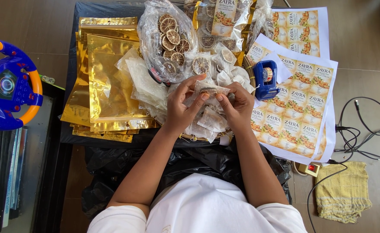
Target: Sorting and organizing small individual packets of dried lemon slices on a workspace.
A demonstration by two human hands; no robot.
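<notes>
Both hands, left hand (182,103) and right hand (237,105), pinch one small clear pouch (209,90) holding a dried citrus slice, gold pouches (108,77) at nine o'clock, blue tape dispenser (265,80) at two o'clock.

Left hand (182,107) and right hand (238,105) are pinching a small clear plastic sachet (210,91) holding a dried citrus slice. Gold foil pouches (106,82) are lying left; blue tape dispenser (265,79) is sitting on printed label sheets (304,112) right.

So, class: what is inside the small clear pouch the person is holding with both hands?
Inside the small clear pouch, pinched between the left hand and right hand, one round brownish dried slice shows through the film. Fingertips cover the pouch's edges, so anything else inside cannot be seen.
</notes>
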